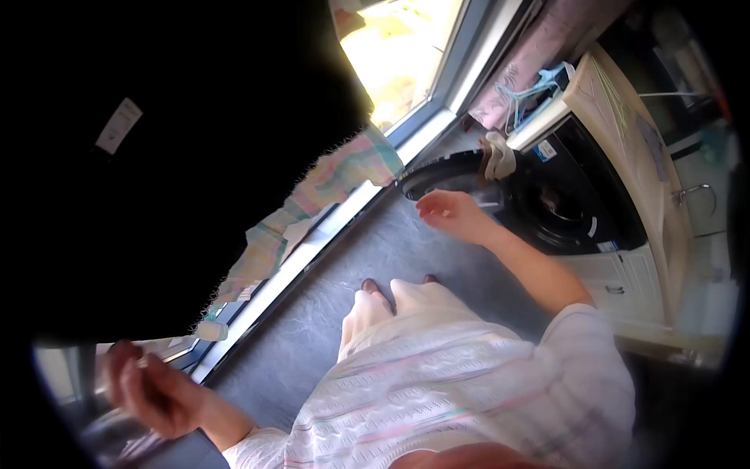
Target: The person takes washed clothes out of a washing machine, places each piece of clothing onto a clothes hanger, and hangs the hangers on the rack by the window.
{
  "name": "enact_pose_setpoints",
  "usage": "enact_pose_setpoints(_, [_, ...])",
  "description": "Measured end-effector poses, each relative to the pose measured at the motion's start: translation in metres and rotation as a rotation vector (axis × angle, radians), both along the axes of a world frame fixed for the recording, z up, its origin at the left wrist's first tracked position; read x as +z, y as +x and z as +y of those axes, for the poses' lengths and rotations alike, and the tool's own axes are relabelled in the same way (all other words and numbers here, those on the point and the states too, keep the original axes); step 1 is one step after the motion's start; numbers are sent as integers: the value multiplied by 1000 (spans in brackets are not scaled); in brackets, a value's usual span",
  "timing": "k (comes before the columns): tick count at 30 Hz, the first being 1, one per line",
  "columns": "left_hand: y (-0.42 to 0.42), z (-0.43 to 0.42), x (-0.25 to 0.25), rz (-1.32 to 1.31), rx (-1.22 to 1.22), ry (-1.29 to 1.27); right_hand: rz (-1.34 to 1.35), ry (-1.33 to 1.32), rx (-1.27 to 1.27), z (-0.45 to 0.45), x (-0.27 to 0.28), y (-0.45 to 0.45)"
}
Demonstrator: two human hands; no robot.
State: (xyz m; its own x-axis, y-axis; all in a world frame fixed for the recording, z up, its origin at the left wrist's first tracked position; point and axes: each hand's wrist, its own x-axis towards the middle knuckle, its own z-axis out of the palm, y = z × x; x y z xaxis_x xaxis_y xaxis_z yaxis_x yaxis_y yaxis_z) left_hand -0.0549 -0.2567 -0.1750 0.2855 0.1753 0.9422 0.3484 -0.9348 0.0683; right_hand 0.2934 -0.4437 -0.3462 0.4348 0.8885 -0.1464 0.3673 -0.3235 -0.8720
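My left hand (152,391) is raised at the lower left, its fingers curled; whether anything is in them cannot be made out. Above it hangs a large black cloth (180,195) with a white label (119,125), filling the upper left of the view. My right hand (455,216) is held out near the open round door (445,172) of a black washing machine (601,180), fingers loosely bent, with no object visible in them. Along the black cloth's edge shows a checked pastel cloth (301,205).
Light-coloured fabric (498,156) hangs over the washer door. Blue hangers (539,86) lie by a pink curtain (516,70). A wooden counter (625,117) with a tap (695,193) stands right, above white cupboards (625,285). A window (406,62) and its sill run alongside the grey floor (297,320).
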Motion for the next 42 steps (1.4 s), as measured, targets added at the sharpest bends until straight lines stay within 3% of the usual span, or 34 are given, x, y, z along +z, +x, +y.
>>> enact_pose_setpoints(3, [57, -28, -44, 291, -190, -347, 108, -190, -18, -65, -75, -21])
enact_pose_setpoints(6, [96, -52, -92, 432, -313, -660, 246, -367, -57, -125, -105, -30])
enact_pose_setpoints(11, [149, -110, -172, 588, -419, -821, 383, -445, -134, -225, -135, -8])
enact_pose_setpoints(18, [234, -235, -235, 869, -527, -919, 335, -466, -393, -378, -157, 56])
enact_pose_setpoints(23, [270, -306, -274, 975, -618, -929, 279, -573, -390, -456, -158, 72])
enact_pose_setpoints(29, [274, -327, -275, 1079, -608, -954, 337, -572, -345, -453, -160, 82])
enact_pose_setpoints(42, [306, -327, -334, 1161, -529, -1184, 364, -667, -303, -433, -180, 133])
